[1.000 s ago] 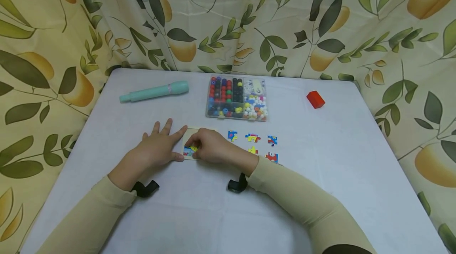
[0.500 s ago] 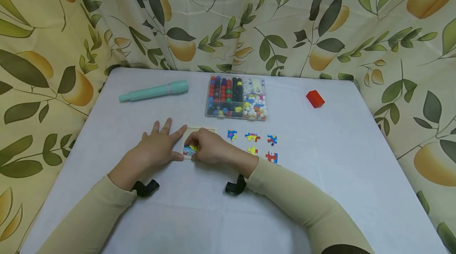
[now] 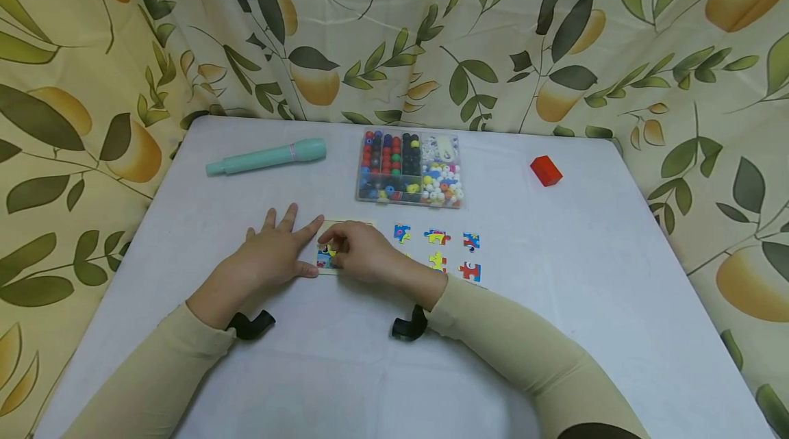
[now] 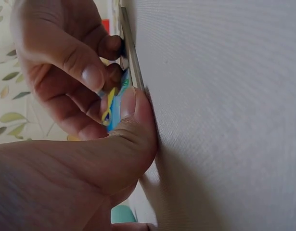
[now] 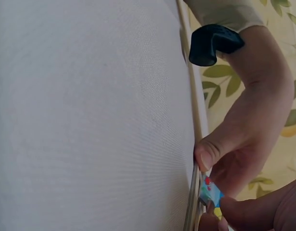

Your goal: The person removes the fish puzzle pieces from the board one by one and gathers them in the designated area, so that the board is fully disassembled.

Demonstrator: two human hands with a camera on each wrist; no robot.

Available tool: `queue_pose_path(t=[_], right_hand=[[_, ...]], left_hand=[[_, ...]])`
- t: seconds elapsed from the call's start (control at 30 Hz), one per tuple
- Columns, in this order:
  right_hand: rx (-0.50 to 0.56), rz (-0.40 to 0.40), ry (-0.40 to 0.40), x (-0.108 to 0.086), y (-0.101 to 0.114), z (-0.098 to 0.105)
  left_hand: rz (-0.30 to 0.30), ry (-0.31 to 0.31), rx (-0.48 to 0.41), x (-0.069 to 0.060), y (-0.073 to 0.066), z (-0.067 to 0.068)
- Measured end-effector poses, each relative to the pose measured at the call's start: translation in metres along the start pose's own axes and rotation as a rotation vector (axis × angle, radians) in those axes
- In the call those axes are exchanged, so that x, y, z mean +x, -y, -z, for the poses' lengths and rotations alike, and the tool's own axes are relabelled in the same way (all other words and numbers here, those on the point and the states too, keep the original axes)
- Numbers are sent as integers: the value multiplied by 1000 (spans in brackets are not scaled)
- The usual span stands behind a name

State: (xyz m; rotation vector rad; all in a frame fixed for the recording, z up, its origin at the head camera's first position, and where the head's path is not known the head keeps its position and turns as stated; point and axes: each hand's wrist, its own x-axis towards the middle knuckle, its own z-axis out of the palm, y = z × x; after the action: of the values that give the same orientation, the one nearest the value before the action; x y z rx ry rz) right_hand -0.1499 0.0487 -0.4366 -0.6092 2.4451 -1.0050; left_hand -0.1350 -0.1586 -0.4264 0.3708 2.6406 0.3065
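My left hand (image 3: 268,254) lies spread on the white table, its index fingertip and thumb touching the left side of a small puzzle tray (image 3: 364,223). Over the tray, my right hand (image 3: 370,252) pinches a yellow-and-blue jigsaw piece (image 4: 110,103), tilted up from the tray in the left wrist view. A colourful piece (image 3: 324,259) shows in the tray's lower left corner, and a blue one with red (image 5: 209,190) appears near the left thumb in the right wrist view. The right hand hides much of the tray.
Several loose jigsaw pieces (image 3: 437,237) lie right of the tray, some partly behind the right wrist. Behind stand a divided bead box (image 3: 409,168) and a mint-green tube (image 3: 268,158). A red block (image 3: 546,171) sits at the back right.
The right fingers have shifted slightly over the tray's lower left, turning the piece a little. More of the coloured picture shows there. The left hand stays in place.
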Motion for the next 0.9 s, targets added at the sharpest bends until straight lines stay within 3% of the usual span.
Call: queue_pose_path(t=[0.37,0.6,0.9], right_hand=[[159,45,-27,-3,-6,4],[331,-6,-34,-5,-12,9],[306,-17,-79,-13,-21,35]], left_hand=[[-6,4,8,-1,0,2],[1,7,7,1,0,1],[15,9,17,3,1,0]])
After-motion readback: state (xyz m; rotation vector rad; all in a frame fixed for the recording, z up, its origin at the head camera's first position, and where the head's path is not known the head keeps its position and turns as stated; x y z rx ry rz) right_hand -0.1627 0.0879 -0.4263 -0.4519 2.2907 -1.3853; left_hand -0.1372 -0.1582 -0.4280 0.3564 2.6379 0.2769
